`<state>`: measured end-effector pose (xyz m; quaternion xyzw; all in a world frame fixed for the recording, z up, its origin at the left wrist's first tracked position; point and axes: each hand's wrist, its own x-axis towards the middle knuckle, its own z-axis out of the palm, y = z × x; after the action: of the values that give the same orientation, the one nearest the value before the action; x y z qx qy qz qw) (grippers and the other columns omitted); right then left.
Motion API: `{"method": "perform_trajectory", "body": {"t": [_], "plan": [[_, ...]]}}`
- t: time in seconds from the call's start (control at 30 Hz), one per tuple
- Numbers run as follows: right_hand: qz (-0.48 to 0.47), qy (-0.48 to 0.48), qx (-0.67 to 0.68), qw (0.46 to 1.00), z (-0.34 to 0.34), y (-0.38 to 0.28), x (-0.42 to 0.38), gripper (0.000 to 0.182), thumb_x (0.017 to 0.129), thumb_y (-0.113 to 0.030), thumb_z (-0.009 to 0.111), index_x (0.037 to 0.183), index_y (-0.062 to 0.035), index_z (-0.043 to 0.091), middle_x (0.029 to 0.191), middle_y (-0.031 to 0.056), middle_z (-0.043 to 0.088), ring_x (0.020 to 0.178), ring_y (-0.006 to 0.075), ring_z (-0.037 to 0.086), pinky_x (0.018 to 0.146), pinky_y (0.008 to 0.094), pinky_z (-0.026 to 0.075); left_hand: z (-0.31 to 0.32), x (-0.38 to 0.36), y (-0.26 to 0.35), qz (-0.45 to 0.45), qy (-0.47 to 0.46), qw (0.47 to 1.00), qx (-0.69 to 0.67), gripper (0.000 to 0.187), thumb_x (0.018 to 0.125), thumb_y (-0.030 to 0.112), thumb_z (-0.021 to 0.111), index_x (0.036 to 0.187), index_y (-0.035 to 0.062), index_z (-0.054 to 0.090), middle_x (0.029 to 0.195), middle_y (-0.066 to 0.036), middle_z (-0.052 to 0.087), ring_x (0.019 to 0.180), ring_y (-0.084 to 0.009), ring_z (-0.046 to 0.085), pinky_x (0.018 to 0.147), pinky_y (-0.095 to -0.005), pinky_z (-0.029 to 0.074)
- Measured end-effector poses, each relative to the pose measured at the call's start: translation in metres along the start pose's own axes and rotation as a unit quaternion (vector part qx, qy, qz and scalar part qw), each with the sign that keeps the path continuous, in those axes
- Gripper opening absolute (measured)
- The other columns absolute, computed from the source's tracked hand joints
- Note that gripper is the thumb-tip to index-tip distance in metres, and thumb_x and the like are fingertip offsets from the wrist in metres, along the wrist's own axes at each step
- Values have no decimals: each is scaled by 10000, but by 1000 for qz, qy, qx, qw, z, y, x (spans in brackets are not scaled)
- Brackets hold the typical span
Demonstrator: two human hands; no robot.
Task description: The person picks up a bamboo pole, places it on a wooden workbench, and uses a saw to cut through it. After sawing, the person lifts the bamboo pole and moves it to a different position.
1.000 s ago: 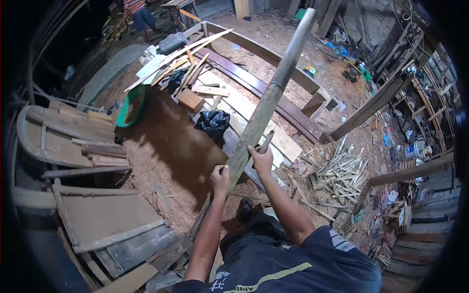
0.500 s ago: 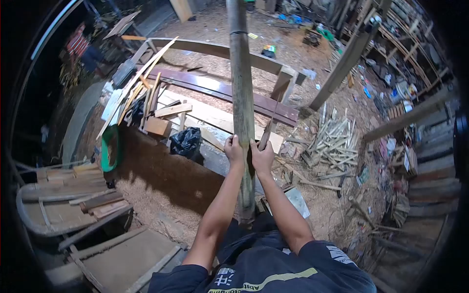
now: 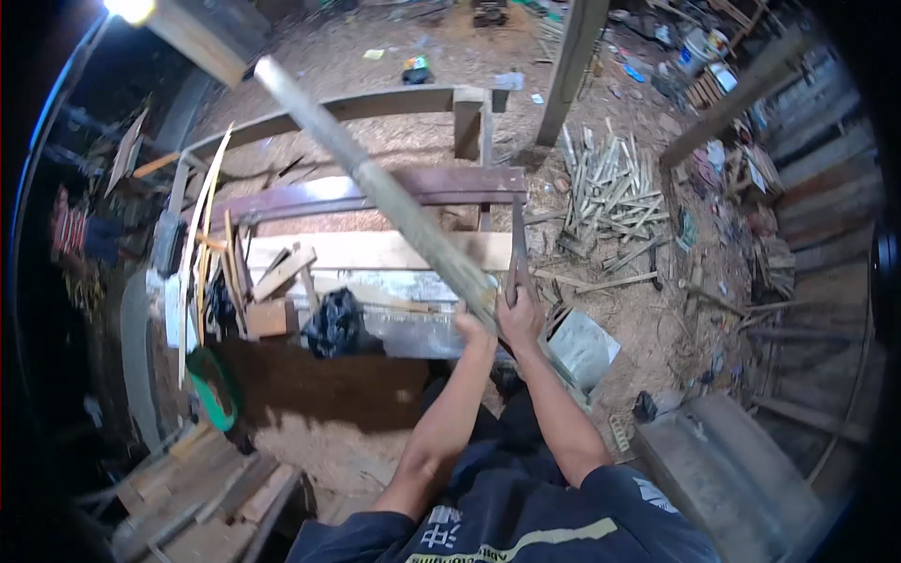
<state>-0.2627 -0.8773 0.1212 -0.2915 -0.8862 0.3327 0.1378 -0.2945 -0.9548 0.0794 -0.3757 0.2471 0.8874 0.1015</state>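
A long wooden pole (image 3: 404,211) slants from the upper left down to my hands, its far end raised above the workbench. Closed around its lower part is my left hand (image 3: 479,328). My right hand (image 3: 523,324) is close beside it, wrapped around a long, narrow, brown blade-like tool (image 3: 519,249) that points away from me. That hand also rests against the pole; whether its fingers grip the pole too is hidden. The pole's near end passes beneath my right forearm.
A bench carries a dark red plank (image 3: 347,188), a pale board (image 3: 404,249) and a black plastic bag (image 3: 333,324). Scrap sticks (image 3: 615,192) lie heaped to the right. Upright posts (image 3: 572,70) stand beyond. A green container (image 3: 214,389) is at left. A person (image 3: 80,230) is at far left.
The pole has swung from nearly upright in view to a slant, its far end now toward the upper left. Both hands stay together at it, slightly lower and farther right. My view has turned rightward.
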Motion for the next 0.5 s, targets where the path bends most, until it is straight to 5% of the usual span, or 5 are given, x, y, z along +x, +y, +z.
{"method": "perform_trajectory", "body": {"t": [0.07,0.2,0.37,0.5], "plan": [[25,1,-34,999,7,3,-3,356,853,-406,726,817,-60,653,778,207,673,753,436,648,719,547,494,-10,4,-2,-34,-47,997,-56,483,1018,279,327,1305,-46,540,1292,-181,617,1185,-339,610,1064,-453,460],[-28,35,-96,994,37,28,-9,331,856,-370,722,748,-67,643,693,196,670,683,414,657,669,521,512,-37,21,0,-97,5,995,4,458,1016,222,336,1358,-38,497,1355,-179,581,1232,-332,583,1084,-456,450],[2,-8,-106,994,69,75,-12,337,851,-385,720,755,-72,640,706,194,676,699,408,667,682,509,525,-93,61,-20,-176,-8,984,31,493,1065,288,337,1455,-5,410,1472,-167,477,1352,-347,464,1164,-477,327],[17,-7,-106,994,94,136,-9,328,833,-377,732,768,-68,645,742,197,682,719,415,666,698,504,527,-116,90,-18,-265,-54,916,297,481,1072,346,414,1440,37,436,1420,-156,517,1288,-330,513,1067,-487,407]]}}
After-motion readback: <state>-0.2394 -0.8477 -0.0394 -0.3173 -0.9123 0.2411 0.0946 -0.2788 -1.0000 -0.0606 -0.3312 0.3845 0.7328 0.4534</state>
